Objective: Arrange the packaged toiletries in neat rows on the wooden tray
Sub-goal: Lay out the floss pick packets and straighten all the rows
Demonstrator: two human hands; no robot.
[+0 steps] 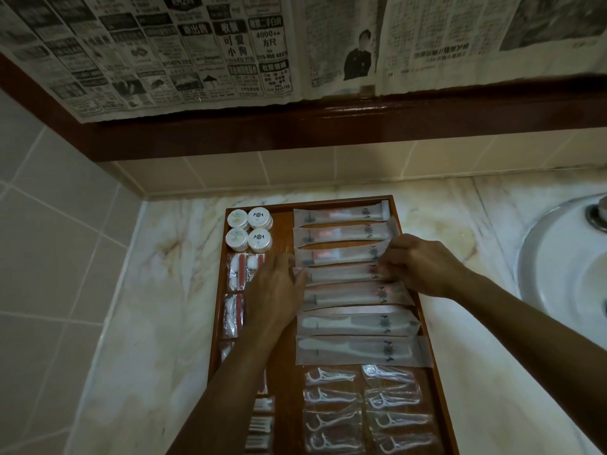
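You're mid-step on the long sachet column: both hands are on the fourth packet (341, 275) counting from the far rim of the wooden tray (394, 221), squaring it into the row. Your left hand (279, 290) has fingers laid fairly straight against the packet's left end, pushing rather than grasping, so that grip reads as released. Your right hand (417, 264) has fingertips curled onto the packet's right end, looks like a pinch, so that grip is grasping the packet.

Relative to the tray: three toothbrush sachets (341, 233) sit toward its far rim, the handled packet just nearer, one more sachet after that, then two comb sachets (358, 336) nearer you, slightly skewed. Floss pick packs (364, 408) fill the near right part in two columns. Round white soap tubs (249, 229) sit in the far left corner, cotton bud packs (241, 272) run down the left side, partly hidden by your left forearm. Tray rests on the marble tabletop (157, 290), sink (565, 257) well to the tray's right.

Judgement: task is mostly done, tidy-up stage. Next move likely calls for sliding this packet parallel to its neighbours, ends flush, overlap evened, then releasing without dragging adjacent sachets. Thin slippery wrappers will shift easily, so go light.
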